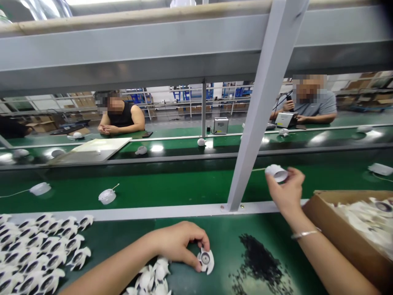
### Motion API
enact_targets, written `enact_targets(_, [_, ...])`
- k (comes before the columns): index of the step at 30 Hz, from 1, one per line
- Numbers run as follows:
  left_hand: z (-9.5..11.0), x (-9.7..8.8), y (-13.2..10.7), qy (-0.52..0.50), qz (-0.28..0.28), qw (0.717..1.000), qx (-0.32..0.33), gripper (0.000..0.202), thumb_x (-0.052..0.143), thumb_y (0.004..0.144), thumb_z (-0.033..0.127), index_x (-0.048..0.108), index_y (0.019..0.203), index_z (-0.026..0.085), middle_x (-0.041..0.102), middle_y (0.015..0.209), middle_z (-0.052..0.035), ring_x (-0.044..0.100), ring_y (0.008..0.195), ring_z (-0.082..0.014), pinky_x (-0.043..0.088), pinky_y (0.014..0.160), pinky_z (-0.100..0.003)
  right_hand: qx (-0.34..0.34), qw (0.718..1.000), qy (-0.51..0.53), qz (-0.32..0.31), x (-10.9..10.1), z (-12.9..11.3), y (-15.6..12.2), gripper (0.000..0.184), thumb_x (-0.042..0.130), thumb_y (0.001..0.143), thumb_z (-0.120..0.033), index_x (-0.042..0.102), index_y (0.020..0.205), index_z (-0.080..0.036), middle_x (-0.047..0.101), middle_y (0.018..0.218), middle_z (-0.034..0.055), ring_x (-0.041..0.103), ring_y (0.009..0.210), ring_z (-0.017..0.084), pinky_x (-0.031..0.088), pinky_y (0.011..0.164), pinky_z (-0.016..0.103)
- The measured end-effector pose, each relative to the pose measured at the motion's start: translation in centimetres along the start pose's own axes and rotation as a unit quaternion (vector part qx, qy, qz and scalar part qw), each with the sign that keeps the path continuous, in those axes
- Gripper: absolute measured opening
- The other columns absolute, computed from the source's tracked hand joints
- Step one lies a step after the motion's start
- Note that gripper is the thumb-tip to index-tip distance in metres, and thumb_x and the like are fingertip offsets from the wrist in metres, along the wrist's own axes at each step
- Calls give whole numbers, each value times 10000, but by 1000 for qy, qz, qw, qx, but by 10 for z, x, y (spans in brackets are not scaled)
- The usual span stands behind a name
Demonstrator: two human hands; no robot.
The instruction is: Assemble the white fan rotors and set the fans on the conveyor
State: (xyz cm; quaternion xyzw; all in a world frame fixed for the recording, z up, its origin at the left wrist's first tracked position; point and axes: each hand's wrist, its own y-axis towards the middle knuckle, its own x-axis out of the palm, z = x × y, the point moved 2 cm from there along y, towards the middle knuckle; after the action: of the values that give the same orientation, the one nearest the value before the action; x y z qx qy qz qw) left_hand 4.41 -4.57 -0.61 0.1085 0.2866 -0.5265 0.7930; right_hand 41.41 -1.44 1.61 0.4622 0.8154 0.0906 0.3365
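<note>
Two hands are busy over the green surface: the left hand pinches a white finned plastic piece between its fingertips, and the right hand grips a round white cup up near the rail. Neat rows of finned pieces fill the lower left, while a loose heap and a cardboard box of more remain.
</note>
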Motion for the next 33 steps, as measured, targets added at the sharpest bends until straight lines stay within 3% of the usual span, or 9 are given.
enact_targets(2, [1,1,-3,16,6,1000,11,451,864,672,427,705,1063,267,690,998,-14,613,943,-187,442,803,-262,-107,990,84,45,-29,-40,-16,784,594,828,-482,314,1494,-177,570,1284,157,630,1017,282,513,906,453])
enact_targets(4, [3,1,-5,26,9,1000,11,440,859,687,403,698,1073,267,687,1006,-21,614,951,-191,442,810,-264,-193,963,176,65,-56,-77,-41,606,672,798,-450,514,1342,-236,548,1323,151,600,1109,305,497,955,473])
enact_targets(7, [8,1,-6,27,8,1000,9,417,844,715,361,686,1086,255,680,1027,-32,617,970,-194,445,834,-269,-142,943,296,-61,-71,-104,-88,566,761,738,-324,482,1229,-281,601,1217,116,646,1035,262,561,850,407])
enact_targets(11, [11,-2,-2,-7,-5,1000,14,388,828,735,318,667,1076,226,675,1029,-24,618,956,-172,457,832,-258,-67,913,296,-273,-51,-85,-147,474,637,865,-287,432,1289,-241,647,1191,128,686,980,211,578,807,338])
enact_targets(16, [6,-6,0,-61,-28,998,5,599,899,618,334,614,1135,233,667,1091,-22,591,960,-174,466,851,-285,-132,842,282,-441,-31,-63,-170,291,635,821,-194,533,1092,-222,653,1208,107,678,1030,194,566,864,309])
enact_targets(19, [0,-12,2,-131,-37,991,12,691,916,582,416,573,1153,230,612,1120,-37,535,949,-165,445,842,-290,-200,815,262,-476,-39,-72,-172,233,657,806,-165,573,1016,-226,622,1226,99,660,1060,190,559,866,290])
enact_targets(24, [-4,-15,4,-269,-48,962,16,562,691,803,632,544,1110,185,557,996,-29,495,867,-132,425,797,-278,-337,778,190,-494,-47,-87,-190,233,651,850,-166,649,1066,-254,547,1358,87,559,1240,212,482,1028,355])
enact_targets(27, [-2,-11,6,-216,-35,976,-9,468,692,835,568,571,1067,180,544,893,0,484,807,-120,412,724,-258,-369,774,159,-489,-40,-83,-199,245,608,855,-119,676,1059,-237,550,1341,97,547,1240,224,480,1029,387])
enact_targets(33, [-4,-11,10,-189,-34,978,-81,539,881,641,412,583,1028,186,492,870,39,458,737,-94,387,636,-228,-337,788,144,-496,-34,-83,-204,245,607,890,-140,723,1061,-270,633,1201,57,636,1053,173,543,886,320])
